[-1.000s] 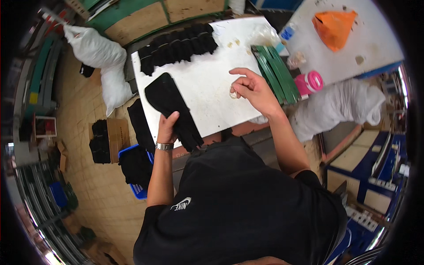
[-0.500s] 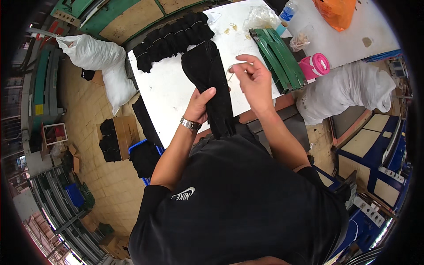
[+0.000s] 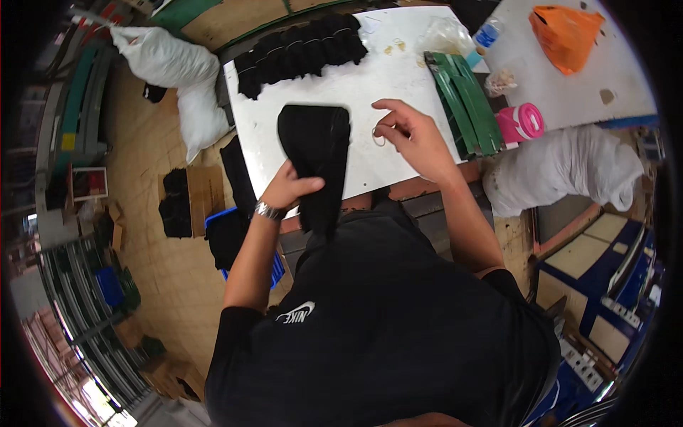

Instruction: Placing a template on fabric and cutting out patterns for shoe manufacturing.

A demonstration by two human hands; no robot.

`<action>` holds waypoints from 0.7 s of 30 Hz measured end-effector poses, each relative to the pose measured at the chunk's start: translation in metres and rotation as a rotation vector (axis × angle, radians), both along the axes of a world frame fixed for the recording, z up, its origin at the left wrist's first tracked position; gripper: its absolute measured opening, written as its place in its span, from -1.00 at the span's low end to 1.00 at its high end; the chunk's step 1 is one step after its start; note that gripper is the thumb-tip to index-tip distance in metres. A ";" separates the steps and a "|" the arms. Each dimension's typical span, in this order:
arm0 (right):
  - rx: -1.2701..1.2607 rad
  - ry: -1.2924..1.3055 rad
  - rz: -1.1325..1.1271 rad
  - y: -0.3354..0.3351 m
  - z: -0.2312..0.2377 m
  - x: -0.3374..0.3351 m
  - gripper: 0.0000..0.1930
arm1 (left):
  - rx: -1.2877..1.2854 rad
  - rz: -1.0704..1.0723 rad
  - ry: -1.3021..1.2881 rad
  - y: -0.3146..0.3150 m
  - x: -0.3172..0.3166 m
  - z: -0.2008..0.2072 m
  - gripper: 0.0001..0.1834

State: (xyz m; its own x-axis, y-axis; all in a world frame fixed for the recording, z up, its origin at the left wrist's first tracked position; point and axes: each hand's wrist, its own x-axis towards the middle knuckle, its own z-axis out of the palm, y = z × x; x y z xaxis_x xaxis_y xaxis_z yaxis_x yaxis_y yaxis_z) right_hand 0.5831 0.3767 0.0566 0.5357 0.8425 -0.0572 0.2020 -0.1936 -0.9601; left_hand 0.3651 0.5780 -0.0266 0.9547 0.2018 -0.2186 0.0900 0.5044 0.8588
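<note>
My left hand (image 3: 290, 188) is closed round the narrower lower part of a flat bundle of black fabric (image 3: 315, 136), thumb on top. The bundle's wide end points away from me over the white table. To the right of it, apart from the cloth, my right hand (image 3: 421, 148) is raised with a pale rubber band (image 3: 379, 138) hanging from its bent fingertips. Along the table's far left edge lies a row of black fabric bundles (image 3: 302, 51) with thin pale bands round them. Several loose bands (image 3: 395, 47) lie at the far side.
A green metal piece (image 3: 464, 107) lies along the right edge of the white table (image 3: 263, 128). Beyond it stand a pink jug (image 3: 518, 122), a bottle (image 3: 487, 33) and an orange bag (image 3: 565, 37). Left of me, a blue crate (image 3: 274, 270) holds black cloth. White sacks (image 3: 167, 60) stand farther left.
My left hand has drawn the black bundle left and nearer to me, away from the right hand. The rubber band stays in my right fingertips. The whole view has shifted slightly.
</note>
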 end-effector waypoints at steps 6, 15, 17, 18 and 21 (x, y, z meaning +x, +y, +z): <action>0.104 -0.144 -0.009 0.019 0.006 -0.031 -0.58 | -0.009 0.075 -0.033 -0.024 0.044 0.045 -0.45; 0.691 1.101 -0.246 0.006 -0.026 -0.018 -0.50 | 0.091 0.164 0.044 -0.016 0.024 0.039 -0.52; 0.775 1.197 -0.162 -0.003 -0.036 0.007 -0.26 | 0.196 0.156 0.050 -0.016 0.019 0.039 -0.51; 0.827 1.147 0.089 -0.004 -0.030 0.016 -0.14 | 0.367 0.112 0.077 -0.017 0.018 0.040 -0.50; 0.709 0.980 0.322 0.003 0.007 0.033 0.21 | 0.858 -0.065 0.103 -0.022 0.020 0.042 -0.32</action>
